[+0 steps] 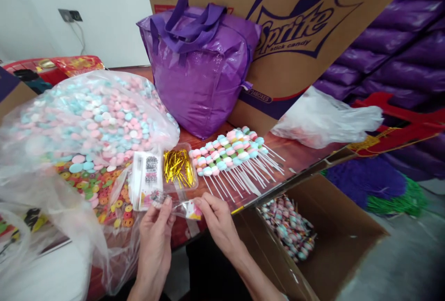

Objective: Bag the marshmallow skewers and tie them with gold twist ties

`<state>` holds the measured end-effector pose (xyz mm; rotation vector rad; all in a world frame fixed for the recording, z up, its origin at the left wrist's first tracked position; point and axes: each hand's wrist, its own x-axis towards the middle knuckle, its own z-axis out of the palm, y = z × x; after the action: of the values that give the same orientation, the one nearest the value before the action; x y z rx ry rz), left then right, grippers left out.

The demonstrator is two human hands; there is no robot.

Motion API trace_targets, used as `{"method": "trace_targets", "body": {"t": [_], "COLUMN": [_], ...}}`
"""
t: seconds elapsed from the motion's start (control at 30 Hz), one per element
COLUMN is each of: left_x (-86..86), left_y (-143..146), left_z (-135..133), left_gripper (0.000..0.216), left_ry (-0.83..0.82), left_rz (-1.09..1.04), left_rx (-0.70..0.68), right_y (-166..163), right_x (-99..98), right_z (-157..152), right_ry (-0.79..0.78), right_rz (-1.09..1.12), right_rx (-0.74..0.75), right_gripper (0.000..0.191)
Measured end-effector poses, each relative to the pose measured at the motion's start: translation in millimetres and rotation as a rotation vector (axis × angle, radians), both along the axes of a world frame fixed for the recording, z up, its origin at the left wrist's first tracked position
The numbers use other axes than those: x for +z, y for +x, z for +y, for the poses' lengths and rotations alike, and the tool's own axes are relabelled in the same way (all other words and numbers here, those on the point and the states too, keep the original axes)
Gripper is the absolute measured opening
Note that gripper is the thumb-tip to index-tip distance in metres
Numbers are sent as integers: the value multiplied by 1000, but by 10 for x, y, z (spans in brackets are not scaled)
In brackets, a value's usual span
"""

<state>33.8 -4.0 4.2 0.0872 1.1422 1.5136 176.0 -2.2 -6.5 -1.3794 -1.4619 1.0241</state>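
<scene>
Between my two hands is a small clear plastic packaging bag point(179, 208) with a coloured print at its right end. My left hand point(158, 222) pinches one end, thumb on top. The other end is pinched by my right hand point(216, 215). Just beyond my left hand lies a stack of printed packaging bags point(148, 178) with a barcode. A clear tray of gold twist ties point(179, 169) sits beside that stack. To its right, rows of candy skewers point(229, 150) in pink, blue, white and green lie with their white sticks pointing toward me.
A large plastic bag of loose candies point(93, 120) covers the left of the table. Behind stand a purple bag point(201, 69) and a cardboard box point(295, 28). At right are a crumpled white plastic bag point(327, 118) and, lower down, an open carton point(340, 227) holding packed skewers point(288, 227).
</scene>
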Motion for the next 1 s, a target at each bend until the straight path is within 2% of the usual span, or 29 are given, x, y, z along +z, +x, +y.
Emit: {"method": "trace_targets", "body": {"t": [0.1,0.2,0.27,0.37,0.47,0.57,0.63,0.7,0.83,1.0], "left_x": [24,55,66,67,69,88,108,127,141,110], "left_y": [-36,-107,-137,-140,-142,-173,-197,-212,-207,-205], "left_z": [60,139,181,222,256,303,336,361,378,378], "left_gripper": [50,51,46,41,25,3,7,11,10,3], "left_ry": [18,56,90,137,133,85,60,45,17,26], "left_rz": [18,15,6,-4,-65,-120,-126,-128,-153,-162], "left_rx": [115,164,161,162,166,192,202,201,201,175], "right_y": [116,223,245,221,209,237,257,264,257,305], "right_x": [-15,-48,-92,-173,-211,-161,-90,-16,64,37], "right_z": [71,196,289,392,406,298,164,10,-207,-223], "right_ry": [116,239,229,181,277,391,372,352,454,551], "right_rz": [-219,-632,-866,-999,-852,-503,-290,-170,-147,-183], "right_rx": [-150,-310,-329,-304,-375,-442,-423,-368,-196,-86], "right_gripper": [40,23,7,9,14,18,16,11,11,18]}}
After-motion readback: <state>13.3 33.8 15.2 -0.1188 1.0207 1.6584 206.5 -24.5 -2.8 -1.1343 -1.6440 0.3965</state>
